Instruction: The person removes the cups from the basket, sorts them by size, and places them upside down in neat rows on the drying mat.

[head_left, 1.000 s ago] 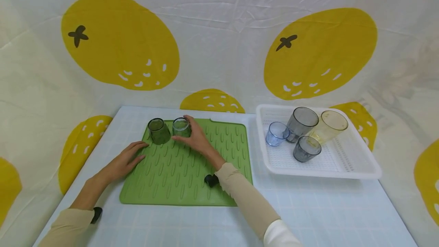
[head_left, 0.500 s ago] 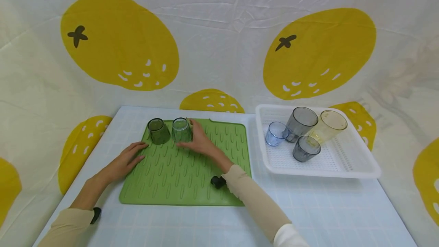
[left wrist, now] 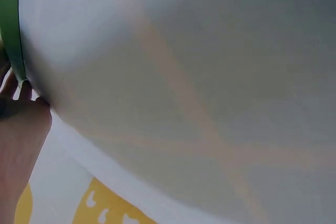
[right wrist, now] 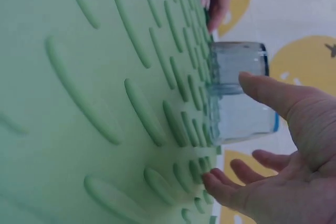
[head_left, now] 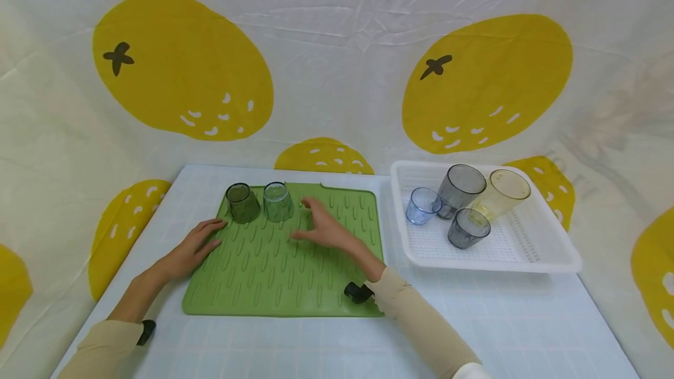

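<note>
Two small tumblers stand upside down side by side at the back left of a green ridged drying mat. One is a dark smoky glass; to its right is a clear glass. My right hand holds nothing and hovers over the mat just right of the clear glass, thumb and fingers spread apart. In the right wrist view a gap shows between that hand and the clear tumbler. At the mat's left edge rests my left hand, its fingers relaxed on the border.
A white plastic basket sits right of the mat. Inside are a small blue glass, a tall grey glass, a yellowish tall glass and a small grey glass. A fruit-print cloth hangs behind the table.
My right hand has let go of the clear glass and drawn back to the right and toward me. The glass stays on the mat. My left hand has not moved.
</note>
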`<move>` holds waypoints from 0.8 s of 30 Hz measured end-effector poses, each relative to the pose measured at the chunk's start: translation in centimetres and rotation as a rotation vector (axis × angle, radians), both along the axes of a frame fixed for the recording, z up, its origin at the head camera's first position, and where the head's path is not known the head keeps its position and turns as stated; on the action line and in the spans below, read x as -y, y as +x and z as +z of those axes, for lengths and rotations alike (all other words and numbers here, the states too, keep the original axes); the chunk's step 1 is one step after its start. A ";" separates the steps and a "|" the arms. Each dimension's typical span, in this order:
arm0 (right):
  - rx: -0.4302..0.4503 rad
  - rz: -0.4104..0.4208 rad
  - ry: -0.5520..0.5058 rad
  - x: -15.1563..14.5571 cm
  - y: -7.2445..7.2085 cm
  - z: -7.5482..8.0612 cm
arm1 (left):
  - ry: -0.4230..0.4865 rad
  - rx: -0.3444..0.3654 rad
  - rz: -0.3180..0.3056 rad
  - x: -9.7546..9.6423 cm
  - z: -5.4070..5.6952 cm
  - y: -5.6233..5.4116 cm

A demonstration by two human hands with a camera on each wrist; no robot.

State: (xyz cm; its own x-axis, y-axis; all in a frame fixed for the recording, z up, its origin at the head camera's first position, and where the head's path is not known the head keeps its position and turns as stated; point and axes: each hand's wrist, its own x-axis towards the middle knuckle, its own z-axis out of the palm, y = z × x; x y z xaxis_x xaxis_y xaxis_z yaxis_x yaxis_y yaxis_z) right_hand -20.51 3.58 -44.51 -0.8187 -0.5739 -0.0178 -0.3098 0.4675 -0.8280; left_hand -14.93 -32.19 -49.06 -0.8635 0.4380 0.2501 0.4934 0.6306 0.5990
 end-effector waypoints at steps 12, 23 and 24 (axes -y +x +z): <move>-0.012 0.034 -0.099 -2.8 1.8 1.4 | 0.078 0.024 -0.032 0.4 -0.6 -0.4; -0.142 0.008 -0.141 -5.3 3.2 2.6 | 0.081 0.086 0.001 0.3 -0.2 -0.2; -0.154 -0.003 -0.143 -5.5 3.3 2.8 | 0.081 0.091 0.003 0.3 -0.2 -0.2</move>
